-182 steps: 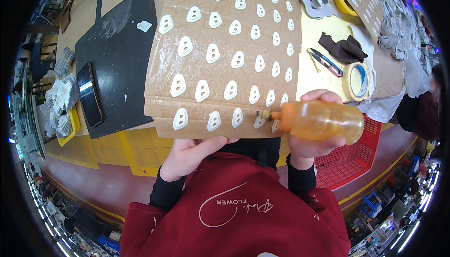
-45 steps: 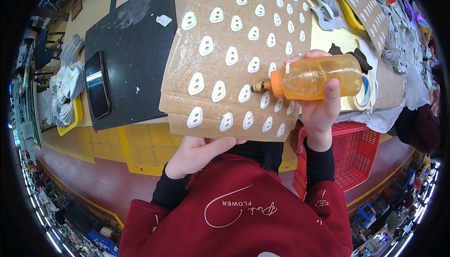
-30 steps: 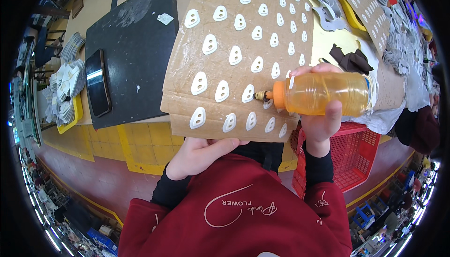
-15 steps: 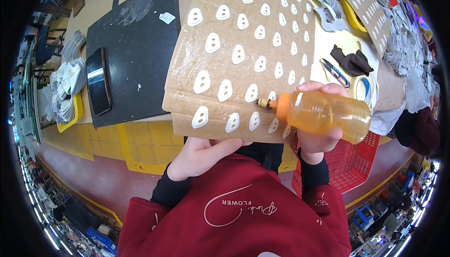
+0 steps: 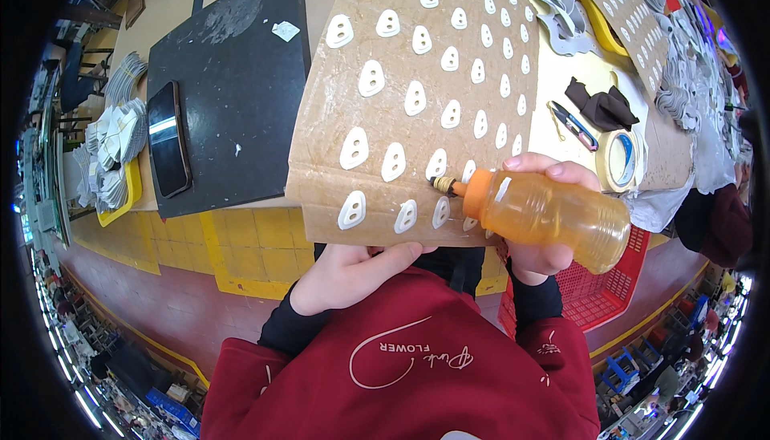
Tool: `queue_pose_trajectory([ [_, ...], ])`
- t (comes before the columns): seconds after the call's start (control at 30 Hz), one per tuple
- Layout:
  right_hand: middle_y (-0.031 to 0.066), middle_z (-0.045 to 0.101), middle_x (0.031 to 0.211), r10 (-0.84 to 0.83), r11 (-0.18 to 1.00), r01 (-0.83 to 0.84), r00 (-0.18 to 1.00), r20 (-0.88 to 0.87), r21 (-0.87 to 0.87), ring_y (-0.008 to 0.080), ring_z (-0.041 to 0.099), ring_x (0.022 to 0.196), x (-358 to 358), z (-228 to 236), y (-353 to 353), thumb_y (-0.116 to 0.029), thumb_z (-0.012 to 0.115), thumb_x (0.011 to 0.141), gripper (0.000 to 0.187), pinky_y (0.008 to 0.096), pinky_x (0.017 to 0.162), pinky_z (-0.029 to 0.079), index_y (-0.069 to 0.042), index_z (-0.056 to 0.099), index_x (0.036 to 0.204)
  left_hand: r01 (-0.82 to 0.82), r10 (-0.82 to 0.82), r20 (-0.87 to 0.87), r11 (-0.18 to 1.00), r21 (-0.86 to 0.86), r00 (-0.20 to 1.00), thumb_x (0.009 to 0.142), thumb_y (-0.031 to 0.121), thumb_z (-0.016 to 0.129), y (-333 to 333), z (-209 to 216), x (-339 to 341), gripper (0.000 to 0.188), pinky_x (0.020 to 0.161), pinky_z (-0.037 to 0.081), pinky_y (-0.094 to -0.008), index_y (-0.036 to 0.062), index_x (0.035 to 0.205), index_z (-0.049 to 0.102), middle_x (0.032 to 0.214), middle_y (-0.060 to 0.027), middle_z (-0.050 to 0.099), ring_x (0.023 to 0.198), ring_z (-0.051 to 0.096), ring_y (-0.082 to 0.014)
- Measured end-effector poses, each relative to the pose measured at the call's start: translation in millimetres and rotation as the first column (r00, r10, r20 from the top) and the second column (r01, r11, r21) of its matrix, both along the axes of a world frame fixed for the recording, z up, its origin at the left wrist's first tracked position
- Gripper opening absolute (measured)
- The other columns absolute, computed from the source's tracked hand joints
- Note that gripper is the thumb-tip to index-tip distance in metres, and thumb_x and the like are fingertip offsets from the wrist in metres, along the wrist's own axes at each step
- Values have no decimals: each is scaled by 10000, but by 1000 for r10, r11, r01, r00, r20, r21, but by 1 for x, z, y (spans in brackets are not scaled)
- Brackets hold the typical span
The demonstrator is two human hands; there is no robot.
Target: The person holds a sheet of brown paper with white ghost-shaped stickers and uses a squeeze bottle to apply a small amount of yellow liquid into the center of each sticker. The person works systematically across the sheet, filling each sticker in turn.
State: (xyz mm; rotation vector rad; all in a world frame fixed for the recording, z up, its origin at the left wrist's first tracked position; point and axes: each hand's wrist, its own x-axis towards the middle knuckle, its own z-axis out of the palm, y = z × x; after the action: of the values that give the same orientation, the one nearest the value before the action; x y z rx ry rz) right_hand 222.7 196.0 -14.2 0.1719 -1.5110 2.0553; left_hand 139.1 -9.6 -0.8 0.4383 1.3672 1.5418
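Observation:
A brown cardboard sheet (image 5: 401, 55) dotted with several white oval pieces (image 5: 354, 148) lies across the table and overhangs its near edge. My right hand (image 5: 539, 255) grips an orange squeeze bottle (image 5: 553, 215) held sideways, its nozzle tip (image 5: 439, 185) touching a white piece in the sheet's near rows. My left hand (image 5: 353, 275) is under the sheet's near edge, palm up, supporting it.
A black mat (image 5: 228, 79) with a dark phone (image 5: 168, 147) lies to the left. A yellow tray (image 5: 120, 191) of white cut pieces stands at far left. A tape roll (image 5: 619, 159), a small cutter (image 5: 573, 125) and black cloth (image 5: 605, 107) lie to the right. A red basket (image 5: 609, 296) sits below.
The bottle has dropped from a raised, tilted position to lie sideways with its nozzle on the near row of white pieces. My left hand has stayed under the sheet.

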Motion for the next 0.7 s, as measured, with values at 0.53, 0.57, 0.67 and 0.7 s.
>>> queue_pose_trajectory([
  [0.53,192,559,982,-227,970,240,952,207,-41,250,567,910,-21,22,-3,-455,745,638,707,359,776,484,-8,415,1076,39,-44,-84,998,-58,996,818,-58,484,-2,-3,2,331,865,456,-305,-51,1148,459,1058,-156,576,992,560,-212],
  [0.57,190,561,975,-221,971,236,952,213,-44,249,568,905,-23,23,-2,-448,745,641,700,359,774,485,-7,417,1074,42,-47,-84,998,-55,995,818,-58,485,-2,-3,1,331,867,455,-306,-51,1148,458,1059,-157,576,993,559,-212],
  [0.67,194,557,950,-214,976,216,949,233,17,257,565,891,-24,26,-2,-467,700,665,677,350,757,480,-2,415,1066,33,-37,-82,998,-48,996,820,-58,482,-2,-4,2,343,873,455,-319,-53,1161,443,1078,-162,562,994,559,-221],
  [0.7,201,547,937,-220,975,206,945,242,83,268,557,886,-24,27,-1,-501,656,684,673,341,742,473,-1,411,1062,26,-30,-76,998,-50,997,820,-59,480,-2,-4,2,349,875,456,-324,-53,1166,437,1086,-164,556,995,557,-225],
])
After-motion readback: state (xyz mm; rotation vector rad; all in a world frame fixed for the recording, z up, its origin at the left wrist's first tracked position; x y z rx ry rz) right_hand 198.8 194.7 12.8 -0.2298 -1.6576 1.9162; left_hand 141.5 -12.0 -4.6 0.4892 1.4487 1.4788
